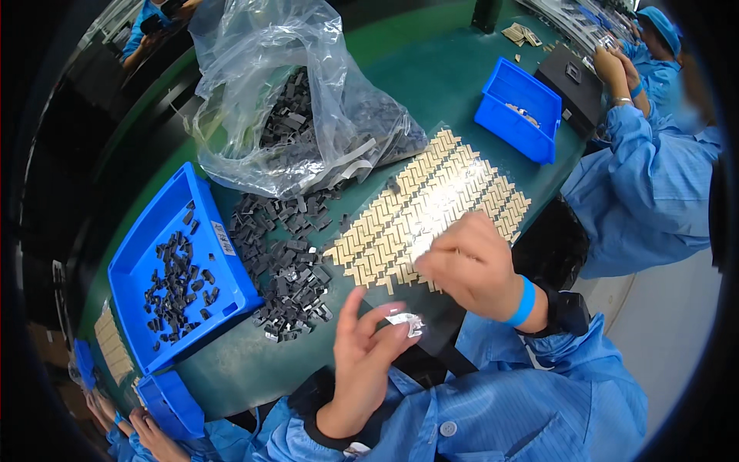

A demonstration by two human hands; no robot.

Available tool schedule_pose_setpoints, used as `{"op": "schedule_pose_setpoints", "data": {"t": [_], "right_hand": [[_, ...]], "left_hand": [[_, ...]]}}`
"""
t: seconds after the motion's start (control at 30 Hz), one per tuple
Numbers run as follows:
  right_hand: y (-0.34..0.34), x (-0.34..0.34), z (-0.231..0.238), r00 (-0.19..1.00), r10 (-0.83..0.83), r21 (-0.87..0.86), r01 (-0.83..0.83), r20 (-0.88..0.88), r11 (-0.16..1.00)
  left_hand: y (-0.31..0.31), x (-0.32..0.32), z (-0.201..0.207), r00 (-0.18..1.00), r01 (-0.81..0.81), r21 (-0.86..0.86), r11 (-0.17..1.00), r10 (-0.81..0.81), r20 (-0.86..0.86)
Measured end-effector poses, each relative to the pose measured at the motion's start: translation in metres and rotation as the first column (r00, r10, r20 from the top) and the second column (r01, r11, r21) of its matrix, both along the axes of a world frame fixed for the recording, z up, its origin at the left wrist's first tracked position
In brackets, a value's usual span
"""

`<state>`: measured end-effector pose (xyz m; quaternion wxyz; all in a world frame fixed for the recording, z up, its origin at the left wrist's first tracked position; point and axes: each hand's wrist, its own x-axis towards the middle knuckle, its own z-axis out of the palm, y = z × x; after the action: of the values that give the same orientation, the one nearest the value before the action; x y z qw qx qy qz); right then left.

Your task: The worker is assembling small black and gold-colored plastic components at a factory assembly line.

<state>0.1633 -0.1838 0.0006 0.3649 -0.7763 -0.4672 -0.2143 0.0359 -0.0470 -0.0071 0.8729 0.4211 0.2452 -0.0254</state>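
My left hand (362,366) is near the front edge of the table, thumb and fingers pinching a small shiny silvery-white piece (412,325). My right hand (477,266), a blue band round its wrist, hovers above the near right part of a sheet of small tan pieces (416,204) laid in a zigzag pattern. The fingers of that hand are closed in a pinch, and whatever is between them is too small or hidden to tell. Left of the sheet lies a loose pile of small black parts (289,266).
An open clear plastic bag (262,165) full of black parts stands behind the pile. A large blue tray (127,266) with black parts is at the left, near a smaller blue bin (173,404). Another blue bin (519,85) and a black box (568,81) are far right. Co-workers sit both sides.
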Motion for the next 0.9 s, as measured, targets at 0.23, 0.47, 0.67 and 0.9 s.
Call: {"op": "schedule_pose_setpoints", "data": {"t": [0.23,0.47,0.67,0.9], "right_hand": [[-0.005,-0.023,0.0,0.923,0.383,0.045,-0.385,0.035,0.922],[0.001,-0.028,0.003,0.832,0.546,0.141,-0.531,-0.099,0.835],[0.003,-0.033,0.006,0.751,0.585,0.235,-0.535,-0.306,0.811],[0.004,-0.038,0.008,0.855,0.401,0.086,-0.396,-0.329,0.914]], "left_hand": [[0.031,-0.027,-0.002,0.954,0.235,-0.048,0.971,-0.221,0.201],[0.034,-0.026,0.005,0.917,0.398,-0.36,0.844,-0.353,0.186],[0.031,-0.025,0.007,0.948,0.317,-0.293,0.902,-0.297,0.111],[0.016,-0.024,0.01,0.964,0.114,0.305,0.945,-0.179,0.194]]}}
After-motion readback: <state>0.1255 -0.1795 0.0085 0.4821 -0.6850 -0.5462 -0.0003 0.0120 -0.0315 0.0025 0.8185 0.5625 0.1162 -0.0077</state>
